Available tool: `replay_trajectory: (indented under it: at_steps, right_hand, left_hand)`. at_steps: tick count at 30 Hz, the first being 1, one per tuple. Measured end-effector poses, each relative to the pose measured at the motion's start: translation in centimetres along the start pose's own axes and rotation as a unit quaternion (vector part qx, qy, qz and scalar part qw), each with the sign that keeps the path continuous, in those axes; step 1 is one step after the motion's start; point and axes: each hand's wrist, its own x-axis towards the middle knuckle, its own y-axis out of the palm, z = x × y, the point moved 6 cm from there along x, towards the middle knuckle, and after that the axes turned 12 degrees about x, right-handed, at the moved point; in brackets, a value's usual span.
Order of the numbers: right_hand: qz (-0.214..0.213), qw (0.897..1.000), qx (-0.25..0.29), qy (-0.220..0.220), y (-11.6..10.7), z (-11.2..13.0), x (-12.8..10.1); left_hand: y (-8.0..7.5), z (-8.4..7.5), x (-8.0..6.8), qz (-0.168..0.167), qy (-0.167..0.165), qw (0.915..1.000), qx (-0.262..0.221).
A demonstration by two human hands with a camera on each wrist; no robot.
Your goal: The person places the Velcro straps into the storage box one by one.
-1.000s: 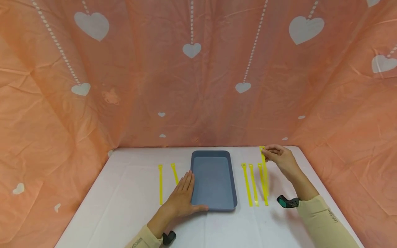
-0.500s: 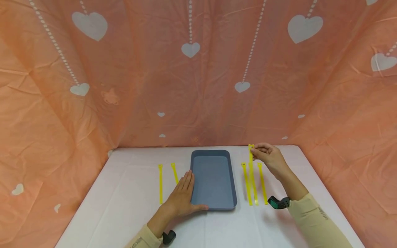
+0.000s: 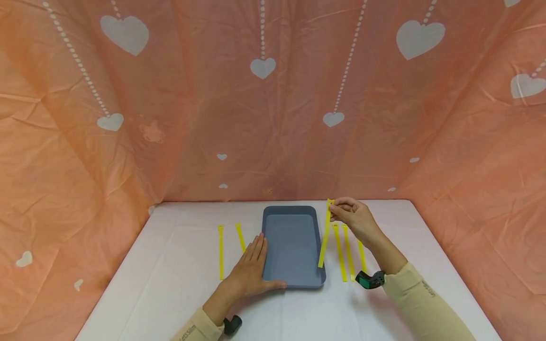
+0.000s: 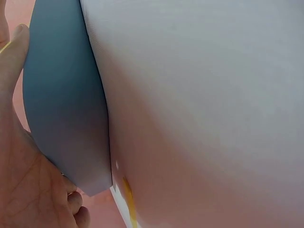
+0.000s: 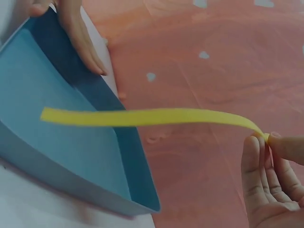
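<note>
My right hand (image 3: 358, 222) pinches one end of a thin yellow cable strap (image 3: 325, 237) between thumb and fingers. In the head view the strap hangs down at the right rim of a grey-blue rectangular tray (image 3: 294, 251). The right wrist view shows the strap (image 5: 161, 117) bending from the fingertips, its free end over the tray. With fingers straight, my left hand (image 3: 247, 272) lies along the tray's left side, its thumb at the front edge. Up close in the left wrist view, the left hand (image 4: 28, 180) touches the tray wall (image 4: 66, 95).
Right of the tray lie three more yellow straps (image 3: 339, 255), one partly covered by the right hand. Two straps (image 3: 221, 255) lie to the left, one partly behind the left hand. A white cloth covers the table (image 3: 179, 265); a pink heart-patterned curtain (image 3: 281, 142) surrounds it.
My right hand has moved left with the strap, from above the right-hand straps to the tray's right rim. The left hand and tray have stayed in place.
</note>
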Motion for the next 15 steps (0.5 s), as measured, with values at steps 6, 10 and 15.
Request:
replay_trajectory:
  at_steps: [6, 10, 15]
  right_hand:
    - [0.008, 1.000, -0.003, 0.014, 1.7, -1.5, 0.5]
    - [0.014, 1.000, 0.014, 0.021, 3.1, -2.5, 0.9]
    - [0.015, 0.999, 0.021, 0.034, 4.6, -3.9, 1.5]
  left_hand:
    - [-0.2, 0.0, 0.0, 0.008, -0.006, 0.9999, 0.001]
    - [0.0, 0.1, 0.1, 0.007, -0.007, 0.9999, 0.003]
    - [0.0, 0.1, 0.2, 0.003, -0.006, 1.0000, 0.001]
